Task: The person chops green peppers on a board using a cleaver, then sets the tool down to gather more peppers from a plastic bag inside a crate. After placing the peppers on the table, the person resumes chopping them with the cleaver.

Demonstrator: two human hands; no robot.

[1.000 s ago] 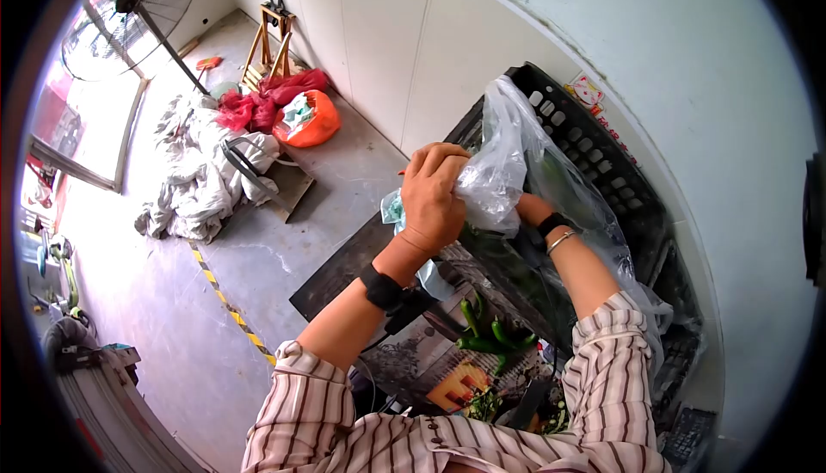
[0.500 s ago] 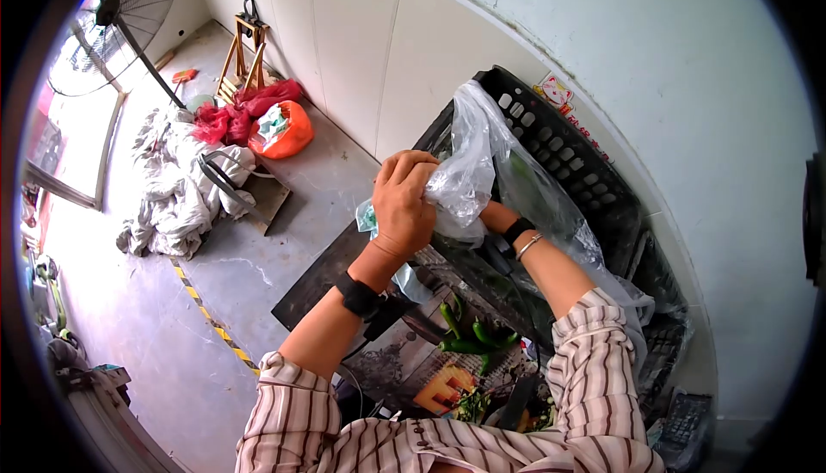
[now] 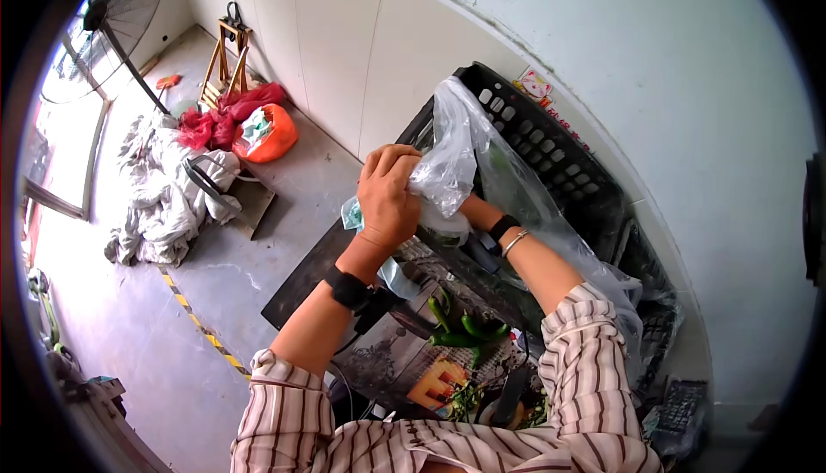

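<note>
My left hand [image 3: 389,199] is closed on the bunched edge of a clear plastic bag [image 3: 449,142]. The bag drapes over a black plastic crate [image 3: 551,156], whose side has rows of holes. Something green shows dimly through the film. My right hand [image 3: 476,211] reaches in under the gathered plastic, and its fingers are hidden there. Below my wrists, several green chili peppers [image 3: 465,328] lie on a dark, printed surface [image 3: 387,365].
Against the wall stand a wooden folding stool [image 3: 225,64] and an orange bag [image 3: 274,133] beside red netting [image 3: 206,125]. A heap of grey-white cloth [image 3: 155,202] lies on the floor, with a fan [image 3: 107,17] behind. Yellow-black tape [image 3: 202,327] marks the floor.
The whole view has shifted slightly, so everything sits a little further left. Both hands keep nearly the same places at the bag, my left hand still gripping it.
</note>
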